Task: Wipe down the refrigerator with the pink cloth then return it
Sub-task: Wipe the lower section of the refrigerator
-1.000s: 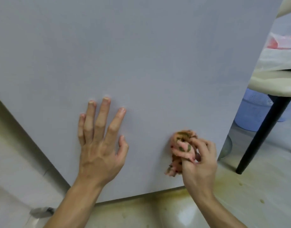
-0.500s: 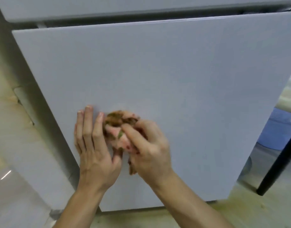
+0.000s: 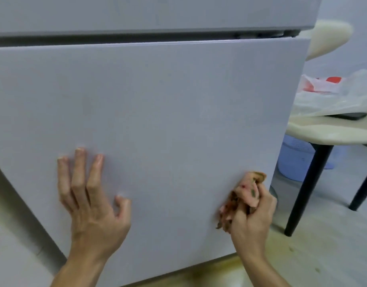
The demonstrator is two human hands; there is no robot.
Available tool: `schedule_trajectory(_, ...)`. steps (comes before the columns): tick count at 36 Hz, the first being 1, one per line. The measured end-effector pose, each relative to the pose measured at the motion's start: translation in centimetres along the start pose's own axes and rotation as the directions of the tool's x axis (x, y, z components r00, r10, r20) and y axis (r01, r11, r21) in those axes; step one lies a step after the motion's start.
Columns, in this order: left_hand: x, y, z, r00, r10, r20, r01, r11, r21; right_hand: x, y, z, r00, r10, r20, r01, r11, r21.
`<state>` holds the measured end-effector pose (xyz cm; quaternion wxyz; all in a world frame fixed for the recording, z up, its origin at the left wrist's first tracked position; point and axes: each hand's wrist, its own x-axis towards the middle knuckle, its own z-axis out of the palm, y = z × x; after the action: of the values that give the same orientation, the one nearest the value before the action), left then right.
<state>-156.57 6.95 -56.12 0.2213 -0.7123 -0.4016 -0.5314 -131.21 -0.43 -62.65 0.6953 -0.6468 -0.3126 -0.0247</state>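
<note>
Fingers of the right hand (image 3: 253, 217) grip the bunched pink cloth (image 3: 248, 192) against the refrigerator (image 3: 157, 112) door, near its lower right edge. On that door the left hand (image 3: 91, 206) rests flat, grip spread

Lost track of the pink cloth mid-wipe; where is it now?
In the head view, the pink cloth is bunched in the right hand, against the lower refrigerator door near its right edge.

The left hand (image 3: 91, 204) rests on the refrigerator door (image 3: 168, 121) at lower left, the right hand (image 3: 252, 218) holds the cloth (image 3: 247, 191) against the door's lower right edge, and a table (image 3: 315, 133) stands right of the door with a bin (image 3: 294, 162) beneath.
</note>
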Motion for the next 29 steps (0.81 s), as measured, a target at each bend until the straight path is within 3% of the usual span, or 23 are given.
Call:
schedule_trajectory(2,0.1,0.0,-0.2,1.000,0.011,0.006,-0.011,1.000,0.012,1.2,-0.8,0.5,0.986,0.139,-0.089,-0.136,0.990,0.037)
schedule_trajectory(5,0.2,-0.2,-0.4,1.000,0.015,-0.001,-0.015,1.000,0.013,3.4,-3.2,1.3,0.964,0.174,-0.200,-0.154,0.981,0.114)
schedule_trajectory(13,0.5,-1.1,-1.7,0.999,0.024,0.031,-0.024,0.999,0.028,9.2,-13.1,3.6,0.918,-0.172,-0.357,0.244,0.955,0.168)
schedule_trajectory(19,1.6,-1.9,-2.9,1.000,-0.029,0.000,0.029,0.999,0.027,4.8,-20.8,8.8,0.825,-0.504,-0.255,0.549,0.822,0.149)
schedule_trajectory(21,1.8,-2.3,-3.1,0.999,-0.039,-0.024,0.039,0.999,0.032,1.2,-21.6,10.9,0.753,-0.646,-0.125,0.658,0.736,0.161)
schedule_trajectory(23,1.6,-3.1,-2.9,0.999,-0.054,0.000,0.054,0.998,0.024,-2.9,-20.9,12.7,0.635,-0.773,-0.003,0.759,0.623,0.188)
schedule_trajectory(25,1.0,-3.9,-2.6,0.991,-0.115,0.062,0.114,0.993,0.015,-6.1,-19.7,13.4,0.566,-0.821,0.076,0.793,0.568,0.220)
schedule_trajectory(29,-0.1,-3.8,-2.2,0.990,-0.124,0.068,0.125,0.992,-0.016,-7.2,-16.1,12.5,0.528,-0.836,0.148,0.817,0.548,0.181)
